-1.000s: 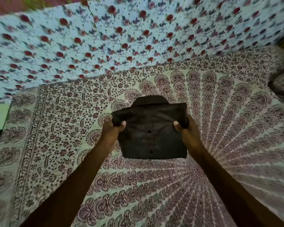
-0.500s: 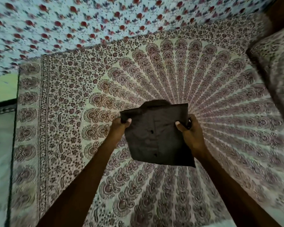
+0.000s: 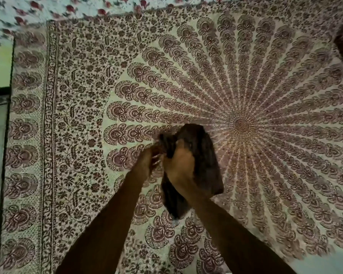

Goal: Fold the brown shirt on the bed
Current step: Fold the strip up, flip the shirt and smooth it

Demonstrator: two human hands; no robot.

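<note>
Both hands meet over the patterned bedspread [image 3: 79, 119]: the right hand [image 3: 179, 162] grips the folded brown shirt [image 3: 204, 161], the blurred left hand [image 3: 149, 158] pinches its left edge.

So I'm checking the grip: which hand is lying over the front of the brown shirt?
The right hand, lying over the brown shirt; the left hand grips its left edge.
</note>
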